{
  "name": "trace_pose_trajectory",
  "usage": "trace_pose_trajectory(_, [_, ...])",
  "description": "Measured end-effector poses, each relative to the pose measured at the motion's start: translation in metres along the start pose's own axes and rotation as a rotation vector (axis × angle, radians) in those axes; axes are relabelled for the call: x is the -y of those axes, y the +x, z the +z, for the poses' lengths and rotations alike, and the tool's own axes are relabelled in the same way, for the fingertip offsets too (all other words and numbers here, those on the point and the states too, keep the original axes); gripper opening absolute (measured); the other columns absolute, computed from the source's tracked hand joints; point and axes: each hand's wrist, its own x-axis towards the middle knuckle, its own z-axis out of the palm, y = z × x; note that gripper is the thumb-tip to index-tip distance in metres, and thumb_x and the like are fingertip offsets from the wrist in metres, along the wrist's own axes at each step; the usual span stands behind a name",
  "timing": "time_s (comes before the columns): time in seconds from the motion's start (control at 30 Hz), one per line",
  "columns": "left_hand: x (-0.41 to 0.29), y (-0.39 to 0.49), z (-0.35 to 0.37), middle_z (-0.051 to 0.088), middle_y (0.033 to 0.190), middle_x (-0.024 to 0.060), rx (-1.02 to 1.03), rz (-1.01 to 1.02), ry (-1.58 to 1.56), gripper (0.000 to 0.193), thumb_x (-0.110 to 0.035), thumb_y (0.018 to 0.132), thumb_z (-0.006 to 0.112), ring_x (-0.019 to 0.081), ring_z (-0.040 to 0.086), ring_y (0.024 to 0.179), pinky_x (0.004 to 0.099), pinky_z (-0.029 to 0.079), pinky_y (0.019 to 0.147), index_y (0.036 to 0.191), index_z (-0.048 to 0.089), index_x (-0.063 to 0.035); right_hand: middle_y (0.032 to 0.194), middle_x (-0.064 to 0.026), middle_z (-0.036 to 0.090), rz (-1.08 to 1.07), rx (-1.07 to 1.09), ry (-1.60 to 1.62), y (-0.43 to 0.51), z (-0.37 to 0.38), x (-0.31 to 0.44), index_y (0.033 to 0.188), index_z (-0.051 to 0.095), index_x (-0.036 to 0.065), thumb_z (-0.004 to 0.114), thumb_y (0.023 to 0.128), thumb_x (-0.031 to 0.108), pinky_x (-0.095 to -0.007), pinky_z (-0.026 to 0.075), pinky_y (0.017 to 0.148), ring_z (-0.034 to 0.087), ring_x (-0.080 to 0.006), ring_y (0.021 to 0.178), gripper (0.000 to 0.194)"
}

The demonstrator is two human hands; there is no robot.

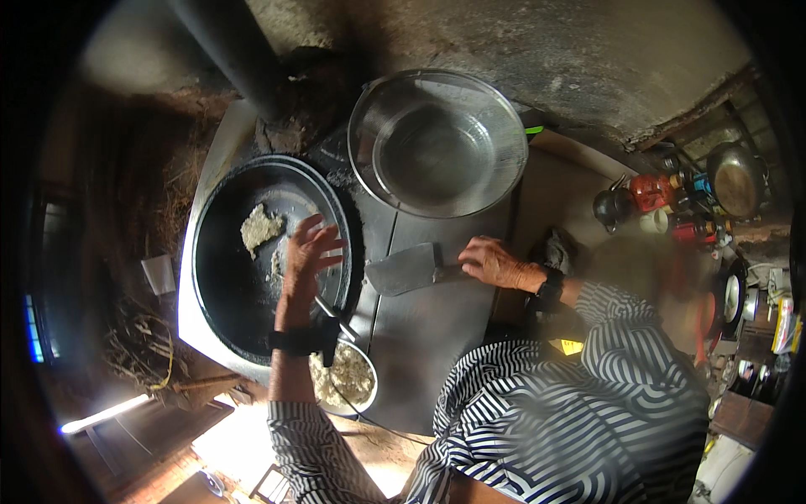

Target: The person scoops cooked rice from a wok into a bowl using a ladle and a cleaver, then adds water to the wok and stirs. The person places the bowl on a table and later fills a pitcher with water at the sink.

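My left hand (313, 247) is over the right part of a large black wok (220, 296), its fingers spread and nothing seen in them. A pale, grainy lump of food (260, 230) lies in the wok, with smaller bits near my hand. The metal handle (337, 317) of a utensil shows beside my wrist, its other end hidden. My right hand (494, 261) is at the handle end of a cleaver (403, 269) that lies flat on the dark stovetop; whether the fingers touch the handle is unclear. A white bowl (376, 378) of pale, grainy food stands below the wok, partly behind my left forearm.
A big metal basin (437, 142) stands at the back of the stovetop (428, 340). A stovepipe (230, 57) rises behind the wok. Firewood (141, 343) is piled at the left. A black kettle (612, 208), jars (652, 192) and a pan (735, 179) are at the right.
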Motion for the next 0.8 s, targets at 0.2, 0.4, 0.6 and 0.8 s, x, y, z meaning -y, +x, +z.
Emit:
trace_pose_trajectory(0.2, [-0.033,0.029,0.107,0.061,0.094,0.0211,0.117,-0.134,-0.192,0.042,-0.029,0.087,0.057,0.0264,0.066,0.068,0.0356,0.057,0.059,0.113,0.044,0.0009,0.082,-0.0036,0.061,0.795,-0.167,0.965,0.022,-0.067,-0.033,0.106,0.056,0.006,0.057,0.086,0.030,-0.0246,0.052,0.058,0.063,-0.0128,0.068,0.031])
trace_pose_trajectory(0.4, [-0.026,0.023,0.102,0.064,0.089,0.0175,0.206,0.302,-0.318,0.045,-0.017,0.086,0.045,0.0269,0.066,0.077,0.0355,0.054,0.071,0.124,0.039,0.0054,0.103,-0.0113,0.060,0.707,-0.317,1.026,0.056,-0.102,-0.033,0.117,0.047,0.002,0.058,0.084,0.036,-0.0261,0.054,0.056,0.065,-0.0185,0.072,0.048])
trace_pose_trajectory(0.6, [-0.069,-0.046,-0.012,0.060,0.106,0.0147,-0.193,0.127,-0.293,0.044,-0.010,0.084,0.048,0.0192,0.060,0.085,0.0309,0.047,0.079,0.126,0.044,0.0032,0.091,-0.0098,0.062,0.647,-0.316,0.991,0.091,-0.080,-0.052,0.108,0.052,-0.002,0.063,0.078,0.029,-0.0284,0.054,0.049,0.062,-0.0188,0.061,0.045])
trace_pose_trajectory(0.8, [-0.049,-0.185,-0.097,0.061,0.086,0.0099,-0.408,0.253,-0.474,0.047,-0.003,0.083,0.046,0.0169,0.060,0.082,0.0319,0.048,0.083,0.129,0.040,0.0065,0.068,-0.0047,0.054,0.747,-0.447,0.927,0.105,-0.059,-0.070,0.079,0.057,0.001,0.058,0.066,0.011,-0.0251,0.042,0.036,0.052,-0.0154,0.049,0.017])
